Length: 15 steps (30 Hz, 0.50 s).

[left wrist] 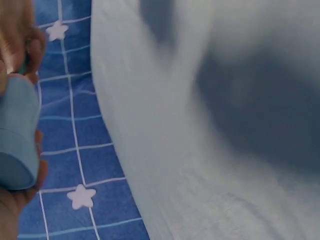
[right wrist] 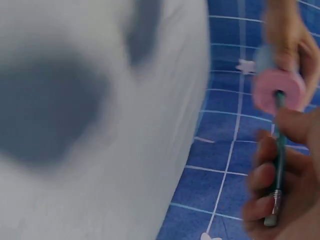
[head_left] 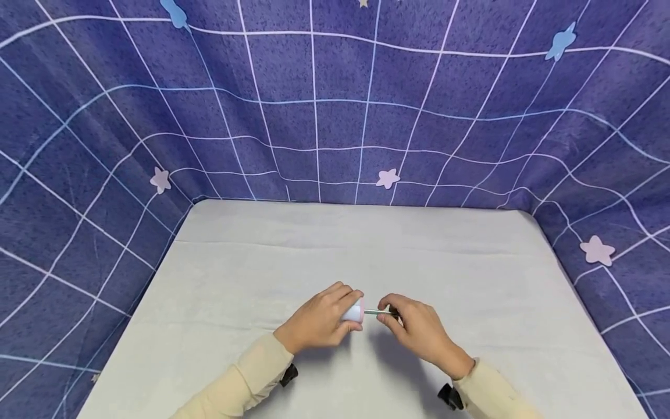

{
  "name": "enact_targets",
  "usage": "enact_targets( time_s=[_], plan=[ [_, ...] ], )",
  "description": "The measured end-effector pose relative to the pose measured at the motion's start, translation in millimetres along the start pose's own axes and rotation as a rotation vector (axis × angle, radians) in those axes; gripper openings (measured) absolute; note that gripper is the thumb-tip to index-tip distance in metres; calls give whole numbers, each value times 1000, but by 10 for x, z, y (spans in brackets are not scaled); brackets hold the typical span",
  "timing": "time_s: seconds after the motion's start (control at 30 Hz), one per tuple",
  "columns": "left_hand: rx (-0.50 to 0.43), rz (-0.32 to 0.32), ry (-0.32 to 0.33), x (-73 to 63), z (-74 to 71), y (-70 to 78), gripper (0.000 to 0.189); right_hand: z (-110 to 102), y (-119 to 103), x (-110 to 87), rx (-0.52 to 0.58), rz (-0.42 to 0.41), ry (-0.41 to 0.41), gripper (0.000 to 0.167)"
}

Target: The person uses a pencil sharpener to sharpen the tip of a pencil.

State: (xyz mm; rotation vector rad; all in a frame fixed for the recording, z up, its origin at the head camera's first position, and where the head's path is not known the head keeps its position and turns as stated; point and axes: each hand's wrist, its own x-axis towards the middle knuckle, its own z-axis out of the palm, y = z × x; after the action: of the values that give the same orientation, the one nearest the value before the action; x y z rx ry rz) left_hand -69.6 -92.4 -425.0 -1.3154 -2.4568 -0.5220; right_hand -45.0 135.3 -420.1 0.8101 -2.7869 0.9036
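Where two cream sleeves [head_left: 256,372] extend from the near side, a black device [head_left: 289,375] at each wrist, the person's hands meet above the surface [head_left: 293,244], roughly midway between its left and right edges and well short of its far corners. The left hand [head_left: 327,314] has its fingers wrapped round a cylinder [head_left: 352,312]; the right hand [head_left: 419,329] pinches a pencil [right wrist: 280,155], whose hidden tip sits inside the middle of the cylinder's pink cap [right wrist: 265,90]. Both things look light and stiff: the smooth cylinder may slip, so a full wrap about its waist suits it, while the thin pencil, likely to snap under sideways load, is best taken near its eraser [right wrist: 270,220] and kept in line. The cylinder is pale blue and slightly waisted; the pencil is dark green, with a silvery ferrule [right wrist: 276,196]. Beyond the far edge hangs a purple-blue curtain [head_left: 293,128] with gridlines and pale stars [head_left: 388,178].
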Motion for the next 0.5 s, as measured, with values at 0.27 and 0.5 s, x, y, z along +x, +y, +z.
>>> enact_targets(
  time_s=[0.27,0.5],
  plan=[
    [-287,-239,-126,106,-178,-1,34,161,114,10,-267,-341,368,23],
    [-459,-307,-201,158,-246,-24,19,203,79,74,-274,-455,495,34]
  ],
)
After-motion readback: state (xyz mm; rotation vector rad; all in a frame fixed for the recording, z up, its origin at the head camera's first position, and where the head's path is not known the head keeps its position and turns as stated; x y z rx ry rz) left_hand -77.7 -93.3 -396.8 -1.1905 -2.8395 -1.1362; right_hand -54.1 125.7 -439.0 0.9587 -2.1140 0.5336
